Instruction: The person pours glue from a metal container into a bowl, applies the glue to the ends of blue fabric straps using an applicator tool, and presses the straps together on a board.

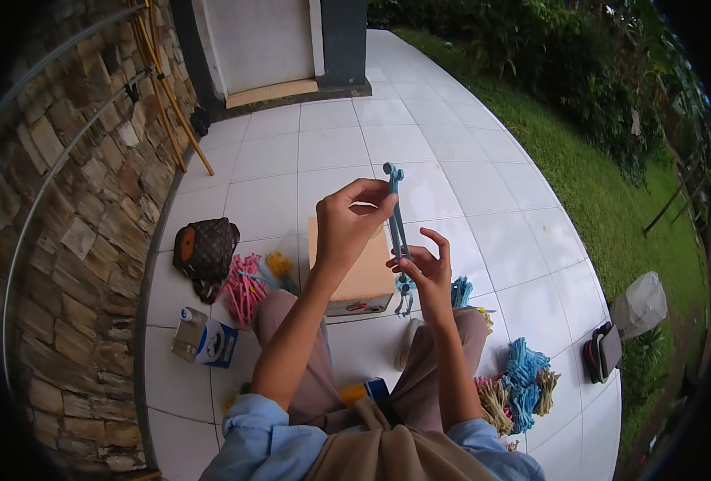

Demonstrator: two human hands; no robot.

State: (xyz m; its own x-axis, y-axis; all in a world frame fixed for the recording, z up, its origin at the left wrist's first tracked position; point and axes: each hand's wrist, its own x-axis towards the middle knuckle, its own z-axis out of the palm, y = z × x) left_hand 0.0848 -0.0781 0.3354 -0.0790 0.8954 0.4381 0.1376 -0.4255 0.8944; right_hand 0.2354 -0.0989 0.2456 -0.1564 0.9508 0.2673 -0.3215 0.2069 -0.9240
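Observation:
A long, narrow light-blue strap (396, 223) with small round ends is held upright in front of me. My left hand (354, 222) pinches its upper part between thumb and fingers. Lower down, my right hand (425, 276) grips the same strap, with one finger lifted away. Its bottom end dangles below the right hand, and what it is made of is hard to make out. Behind and beneath my hands stands a cardboard box (347, 260) between my knees.
Pink straps (246, 289) and a small yellow bundle (278, 264) lie at left, near a brown patterned bag (206, 250) and a rectangular container (206, 337). Blue bundles (525, 365) and tan bundles (494, 405) lie at right. A dark pouch (602, 353) sits by the tiles' edge.

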